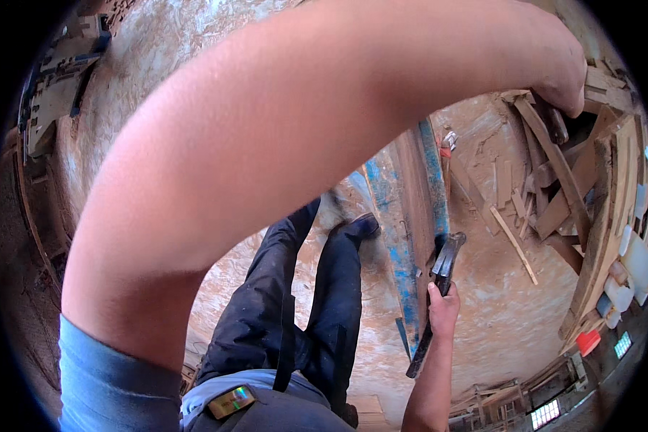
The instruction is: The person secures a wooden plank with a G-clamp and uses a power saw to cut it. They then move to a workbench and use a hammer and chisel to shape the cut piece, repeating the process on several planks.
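Note:
My left arm reaches across the upper part of the view. At its end, my left hand (563,75) is bent down over a heap of wood scraps (554,173) at the far right, beside a dark, glossy brown piece (553,124). Its fingers are mostly hidden. Lower down, my right hand (444,309) is closed around the black handle of a hammer (446,261), with its metal head pointing away from me. The hammer lies over the right edge of a long brown board (415,194) with worn blue-painted strips (386,209) along both sides.
A thin wooden strip (515,246) lies on the dusty floor (497,309). Long timbers (599,252) border the scrap heap, with white containers (635,261) and a red object (588,343) beyond. Dark metal equipment (54,101) stands at the far left.

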Demonstrator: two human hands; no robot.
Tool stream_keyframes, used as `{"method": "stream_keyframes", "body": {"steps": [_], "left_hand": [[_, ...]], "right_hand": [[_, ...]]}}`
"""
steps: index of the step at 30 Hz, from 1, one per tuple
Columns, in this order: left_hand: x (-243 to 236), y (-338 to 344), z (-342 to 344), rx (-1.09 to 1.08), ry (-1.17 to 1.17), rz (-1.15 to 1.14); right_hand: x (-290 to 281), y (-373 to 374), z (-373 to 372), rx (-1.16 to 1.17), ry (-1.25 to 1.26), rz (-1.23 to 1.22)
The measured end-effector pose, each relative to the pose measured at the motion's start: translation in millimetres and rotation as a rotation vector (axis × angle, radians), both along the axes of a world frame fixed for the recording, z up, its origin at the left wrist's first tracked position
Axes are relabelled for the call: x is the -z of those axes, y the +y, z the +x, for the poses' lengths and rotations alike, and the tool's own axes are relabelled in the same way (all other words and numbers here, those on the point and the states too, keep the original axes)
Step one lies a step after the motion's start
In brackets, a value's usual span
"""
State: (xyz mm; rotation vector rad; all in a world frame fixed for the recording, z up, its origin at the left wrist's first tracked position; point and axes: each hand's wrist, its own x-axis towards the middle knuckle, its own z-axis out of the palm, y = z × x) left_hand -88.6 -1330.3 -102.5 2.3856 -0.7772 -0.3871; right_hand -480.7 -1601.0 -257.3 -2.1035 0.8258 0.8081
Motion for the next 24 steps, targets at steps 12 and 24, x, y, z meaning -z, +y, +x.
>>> {"method": "stream_keyframes", "body": {"steps": [12,24], "left_hand": [[-13.6,34.6,-83.1,-0.525,0.140,-0.262],[5.5,56.9,-123.2,-0.647,0.185,-0.624]], "right_hand": [[-6.5,14.4,-1.2,-0.049,-0.057,-0.098],[-62.4,-9.4,81.1,-0.136,0.057,-0.094]]}}
